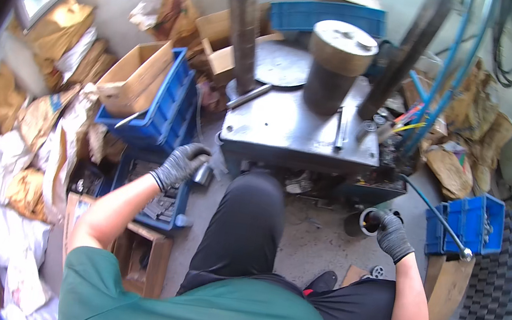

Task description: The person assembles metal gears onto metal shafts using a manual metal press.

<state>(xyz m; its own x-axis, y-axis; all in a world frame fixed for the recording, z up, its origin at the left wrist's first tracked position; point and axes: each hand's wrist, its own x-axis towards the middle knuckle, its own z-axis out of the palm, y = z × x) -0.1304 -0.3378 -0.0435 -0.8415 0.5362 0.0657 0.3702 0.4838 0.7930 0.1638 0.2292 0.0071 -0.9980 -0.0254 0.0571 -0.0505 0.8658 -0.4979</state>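
Observation:
My left hand (183, 164), in a dark grey knitted glove, has its fingers curled above a blue bin at the left of the press. A short silver metal cylinder (203, 175) shows against its thumb side and appears to be gripped there. On the right, my gloved right hand (393, 234) is at the rim of a dark round can (353, 224), its fingers bent inward. A little yellow shows inside the can by the fingertips. Whatever those fingers pinch is hidden. Between my hands stands the press's steel table (286, 131), carrying a thick upright cylinder (338, 67).
A metal rod (249, 96) and a narrow bar (341, 129) lie on the steel table. Blue crates (168, 108) stand at left, one holding a cardboard box (136, 81). Blue bins (466, 222) and a thin hose (432, 211) are at right. Crumpled paper sacks (29, 193) line the left.

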